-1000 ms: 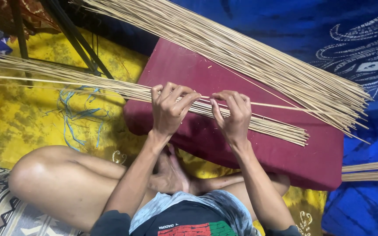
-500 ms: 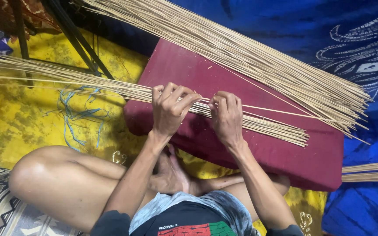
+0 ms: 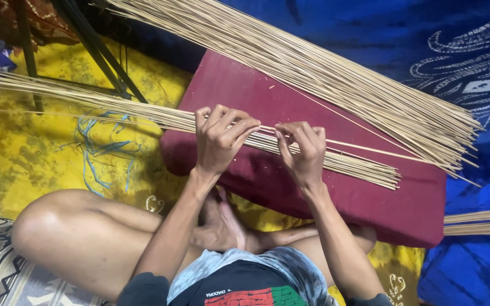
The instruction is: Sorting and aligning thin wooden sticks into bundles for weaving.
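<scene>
A thin bundle of long pale sticks (image 3: 358,164) lies across a dark red cushion (image 3: 370,204) in front of me. My left hand (image 3: 219,139) curls over the bundle near the cushion's left end, fingers wrapped on the sticks. Close to it on the right, my right hand (image 3: 301,150) pinches a few of the same sticks between thumb and fingers. One single stick (image 3: 392,152) runs off to the right, slightly above the bundle. A much larger heap of sticks (image 3: 324,73) lies diagonally across the cushion's far side.
I sit cross-legged, my bare knee (image 3: 58,226) at the lower left. A yellow patterned cloth (image 3: 29,153) covers the floor on the left and a blue patterned cloth (image 3: 472,62) the right. Dark metal legs (image 3: 94,45) stand at the upper left. More sticks (image 3: 480,221) poke in at the right edge.
My right hand has slid left along the bundle toward my left hand, and its fingers have closed onto a few sticks. The left hand has held its place.
</scene>
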